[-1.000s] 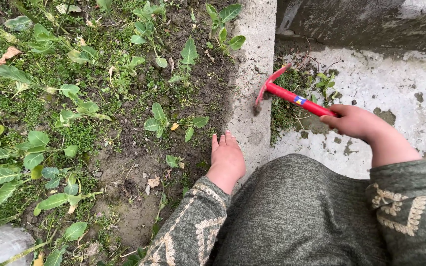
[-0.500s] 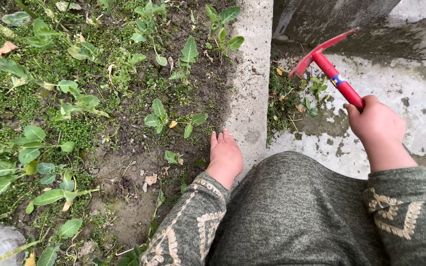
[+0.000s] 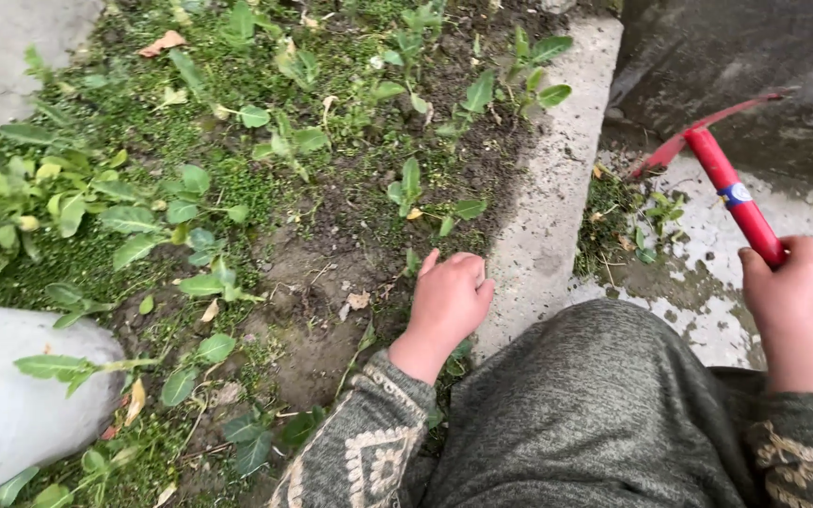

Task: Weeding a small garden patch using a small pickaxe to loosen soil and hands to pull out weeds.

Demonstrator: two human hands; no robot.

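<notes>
My right hand [image 3: 802,306] grips the red handle of a small garden hoe [image 3: 731,193], whose red blade [image 3: 698,132] is raised above a heap of pulled weeds [image 3: 628,221] on the concrete. My left hand [image 3: 446,306] hovers low over the bare soil [image 3: 322,282] beside the concrete curb [image 3: 548,216], fingers curled with nothing visible in them. A small seedling [image 3: 411,188] grows just ahead of that hand. My grey patterned sleeves and knee fill the bottom of the view.
Young leafy plants [image 3: 143,216] and low green weeds cover the bed to the left. A pale rounded stone [image 3: 11,395] lies at the bottom left. A dark wet wall [image 3: 736,47] rises behind the patchy concrete floor [image 3: 708,282].
The hoe rose from the curb and swung right, away from the weeds. My left hand lifted off the soil and curled its fingers. The view shifted left.
</notes>
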